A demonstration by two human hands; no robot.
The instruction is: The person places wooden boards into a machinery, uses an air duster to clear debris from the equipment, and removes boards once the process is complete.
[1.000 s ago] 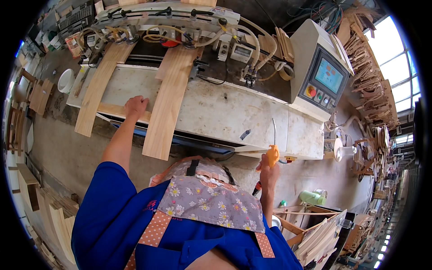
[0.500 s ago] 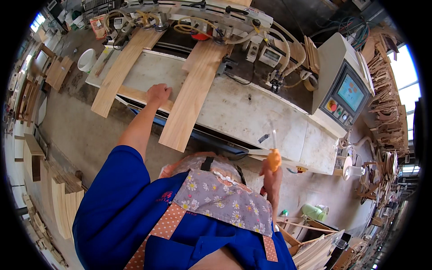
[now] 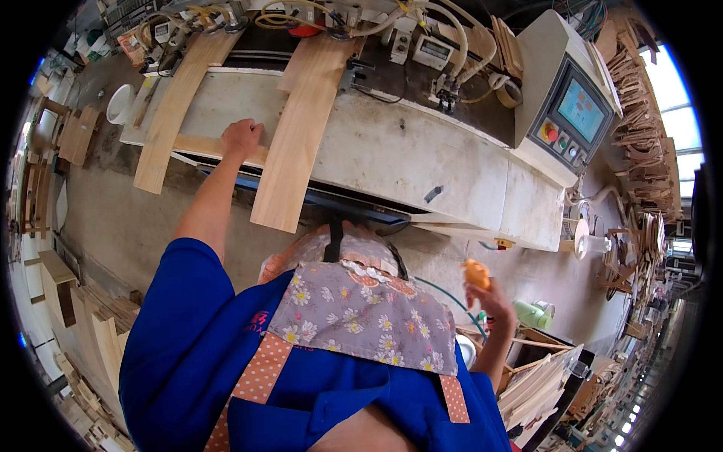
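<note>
My left hand [image 3: 241, 138] rests as a closed fist at the front of the pale machine table [image 3: 407, 166]; whatever it may hold is hidden. It sits over a narrow wooden strip [image 3: 199, 145] along the table's front edge. On its left lies a long board [image 3: 167, 120], and on its right a wider board [image 3: 297, 151]; both jut past the front edge. Off to the right, below table level, my right hand [image 3: 493, 301] is closed around an orange air blow gun [image 3: 476, 275]. A teal hose [image 3: 444, 292] curves close to that hand.
Clamps and yellowish air hoses [image 3: 452, 38] line the back of the table. A control panel with a screen [image 3: 580, 105] stands at the right. A white bucket [image 3: 120, 104] is at the left. Wood pieces [image 3: 538, 388] fill a container at lower right.
My right hand has moved down and to the right with the blow gun, away from above the table's front edge. My left hand stays by the strip. The view has shifted slightly.
</note>
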